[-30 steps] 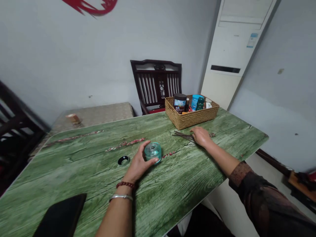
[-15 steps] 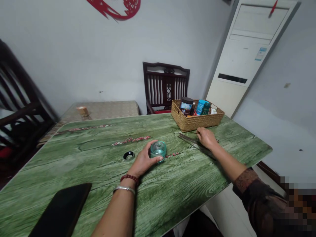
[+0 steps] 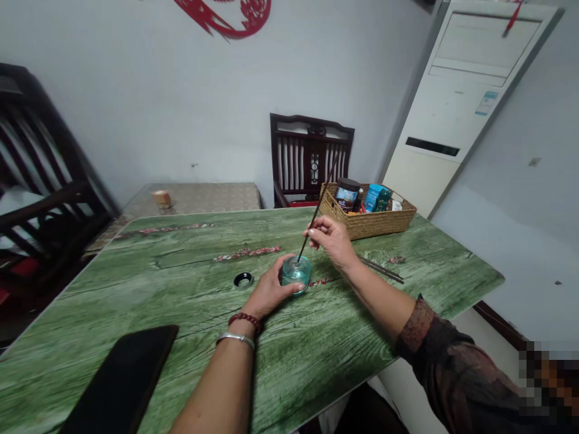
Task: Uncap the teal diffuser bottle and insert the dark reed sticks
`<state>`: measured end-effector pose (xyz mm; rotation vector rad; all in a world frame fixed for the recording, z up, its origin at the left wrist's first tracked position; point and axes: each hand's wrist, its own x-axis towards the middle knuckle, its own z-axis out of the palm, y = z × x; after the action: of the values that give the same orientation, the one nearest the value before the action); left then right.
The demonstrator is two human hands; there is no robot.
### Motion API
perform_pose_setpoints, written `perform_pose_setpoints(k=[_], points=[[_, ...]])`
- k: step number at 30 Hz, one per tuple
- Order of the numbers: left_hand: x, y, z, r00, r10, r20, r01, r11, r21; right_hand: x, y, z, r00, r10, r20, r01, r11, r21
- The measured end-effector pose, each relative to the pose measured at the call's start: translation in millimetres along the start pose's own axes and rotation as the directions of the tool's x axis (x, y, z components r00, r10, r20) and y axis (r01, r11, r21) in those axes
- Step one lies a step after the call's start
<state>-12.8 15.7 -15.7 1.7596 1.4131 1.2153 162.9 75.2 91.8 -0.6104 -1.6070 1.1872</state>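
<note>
At the near left, a dark flat object [image 3: 122, 380] is lying on the green table [image 3: 294, 361], well apart from the work. Further right, a black ring [image 3: 243, 280] is sitting on the tabletop just beside the left hand; it may be belonging to the bottle's neck, in which case that part is already off.

The left hand [image 3: 268, 288] is curling around the near left side of the clear teal bottle [image 3: 296, 278], thumb in front, gripping it upright on the table in front of the person. The bottle's mouth is facing up, uncapped.

One thin dark stick [image 3: 320, 202] is rising from that mouth at a tilt, its upper end leaning right. Its lower end is meeting the opening, though how deep it is reaching cannot be told. The right hand [image 3: 333, 242] is pinching this stick between thumb and fingers, above the bottle.

To the right, more loose sticks [image 3: 382, 270] are lying on the table, below the woven basket [image 3: 380, 226] of jars and bottles. No other stick is showing in the bottle, so the work is seemingly standing near its start: one stick is at the mouth, while the rest are remaining outside.
</note>
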Motion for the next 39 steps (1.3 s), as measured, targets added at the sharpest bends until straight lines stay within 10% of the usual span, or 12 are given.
perform_pose_setpoints(k=[14, 18, 25, 30, 36, 39], points=[[2, -1, -1.3, 1.000, 0.002, 0.028, -0.003, 1.000, 0.030, -27, 62, 17, 0.995, -0.003, -0.097, -0.047, 0.862, -0.506], [4, 1, -3.0, 0.998, -0.039, 0.039, 0.037, 0.998, 0.051, -35, 59, -8, 0.994, -0.037, -0.104, -0.031, 0.812, -0.583], [4, 2, -4.3, 0.994, -0.102, 0.035, 0.099, 0.993, 0.071, -72, 44, -119, 0.991, 0.101, -0.091, -0.116, 0.275, -0.954], [4, -2, -4.2, 0.996, -0.077, 0.034, 0.075, 0.996, 0.056, -84, 51, -148, 0.925, 0.336, -0.179, -0.192, 0.005, -0.981], [3, -2, -4.0, 0.999, -0.050, 0.022, 0.049, 0.998, 0.044, -84, 49, -140, 0.915, 0.363, -0.178, -0.187, -0.011, -0.982], [2, -2, -4.0, 0.999, -0.047, 0.025, 0.046, 0.998, 0.034, -80, 43, -138, 0.940, 0.319, -0.120, -0.172, 0.141, -0.975]])
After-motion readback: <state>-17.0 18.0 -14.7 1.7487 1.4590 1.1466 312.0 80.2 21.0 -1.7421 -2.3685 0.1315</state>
